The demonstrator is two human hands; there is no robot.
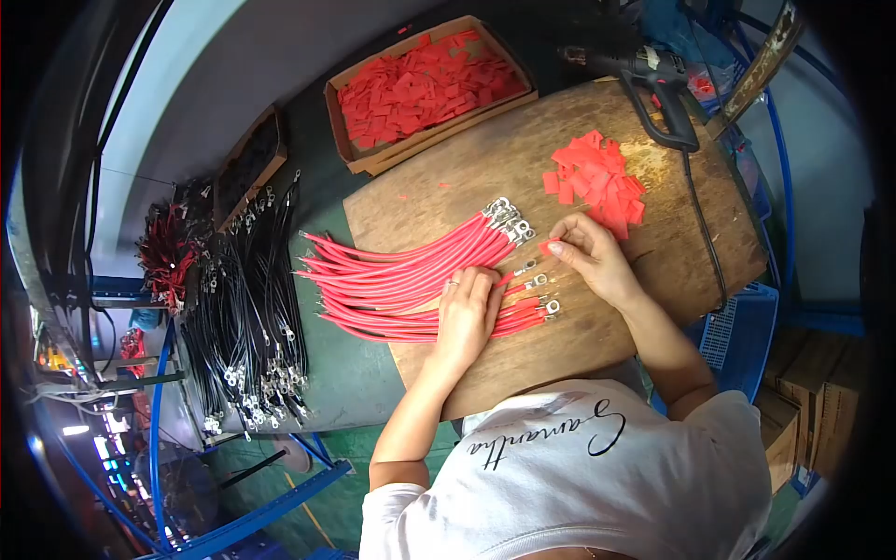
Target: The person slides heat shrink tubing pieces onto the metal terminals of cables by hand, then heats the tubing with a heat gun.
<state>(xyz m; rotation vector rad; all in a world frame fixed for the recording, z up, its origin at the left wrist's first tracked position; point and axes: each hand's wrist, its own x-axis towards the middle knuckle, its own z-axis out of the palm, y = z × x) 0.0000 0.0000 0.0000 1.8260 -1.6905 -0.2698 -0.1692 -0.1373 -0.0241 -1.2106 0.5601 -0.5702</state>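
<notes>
A bundle of red cables with metal ring lugs lies across the wooden board. My left hand rests over the bundle, its fingers closed on a red cable whose lug end points to the right. Several cable ends lie apart from the main bundle just right of that hand. My right hand pinches a small red sleeve between thumb and forefinger, close to the lugs. Behind it is a loose pile of flat red sleeves.
A cardboard box of red sleeves stands at the back. A heat gun lies at the back right, its cord running down the board's right side. Black cables with lugs cover the left side of the table. A blue crate stands at right.
</notes>
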